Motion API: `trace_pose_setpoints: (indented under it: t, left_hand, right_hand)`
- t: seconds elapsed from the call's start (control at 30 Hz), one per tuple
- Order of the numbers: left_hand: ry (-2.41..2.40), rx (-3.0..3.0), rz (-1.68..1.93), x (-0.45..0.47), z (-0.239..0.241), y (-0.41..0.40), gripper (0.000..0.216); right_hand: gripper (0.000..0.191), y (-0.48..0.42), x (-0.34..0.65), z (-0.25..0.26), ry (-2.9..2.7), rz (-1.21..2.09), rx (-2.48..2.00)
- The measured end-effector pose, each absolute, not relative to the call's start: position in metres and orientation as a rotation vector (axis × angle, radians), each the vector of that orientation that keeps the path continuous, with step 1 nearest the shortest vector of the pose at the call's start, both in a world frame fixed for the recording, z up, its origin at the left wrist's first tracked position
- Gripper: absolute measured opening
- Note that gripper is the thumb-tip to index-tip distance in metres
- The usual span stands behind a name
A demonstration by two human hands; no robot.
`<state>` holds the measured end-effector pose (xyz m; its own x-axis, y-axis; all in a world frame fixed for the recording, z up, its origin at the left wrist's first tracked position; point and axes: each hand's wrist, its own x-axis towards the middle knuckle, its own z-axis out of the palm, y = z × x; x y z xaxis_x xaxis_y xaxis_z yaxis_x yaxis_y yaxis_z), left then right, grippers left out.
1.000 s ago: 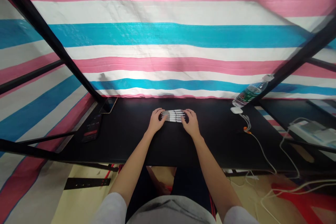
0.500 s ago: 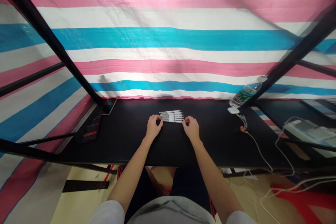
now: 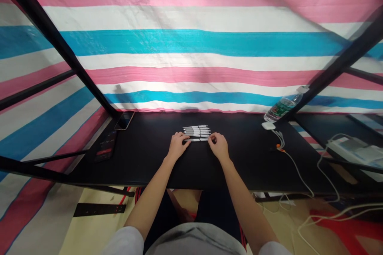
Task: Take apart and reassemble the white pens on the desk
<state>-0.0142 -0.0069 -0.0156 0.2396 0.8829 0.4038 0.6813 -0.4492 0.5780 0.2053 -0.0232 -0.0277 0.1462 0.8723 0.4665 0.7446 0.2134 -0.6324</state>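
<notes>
Several white-and-grey pens [image 3: 196, 130] lie side by side, pointing left and right, on the black tabletop in front of me. A single pen [image 3: 200, 140] lies nearer to me, with a narrow strip of black table between it and the others. My left hand [image 3: 178, 144] pinches this pen at its left end, thumb and fingertips closed. At its right end, my right hand [image 3: 219, 144] has thumb and fingers closed on it too. The fingertips partly cover both ends.
Two phones, one lying flat [image 3: 124, 120] and one with a lit screen [image 3: 105, 147], are at the left. A water bottle [image 3: 283, 107], a white charger [image 3: 268, 126] and cables are at the right. Black frame posts [image 3: 60, 40] flank the table before a striped sheet [image 3: 185, 44].
The nearest pen has come slightly toward me, away from the others, with both hands at its ends. My left hand has shifted a little to the right.
</notes>
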Motion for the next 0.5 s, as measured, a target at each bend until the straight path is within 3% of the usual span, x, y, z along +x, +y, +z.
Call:
trace_pose_setpoints:
  t: [0.2,0.5]
  left_hand:
    - [1.297,2.18,1.062,-0.012,-0.008,-0.011,0.015]
    - [1.186,1.769,1.196,-0.007,-0.002,-0.014,0.021]
  right_hand:
    - [0.024,-0.026,0.203,-0.02,-1.632,0.223,-1.508]
    - [0.029,-0.033,0.192,-0.006,-1.536,0.677,-1.297]
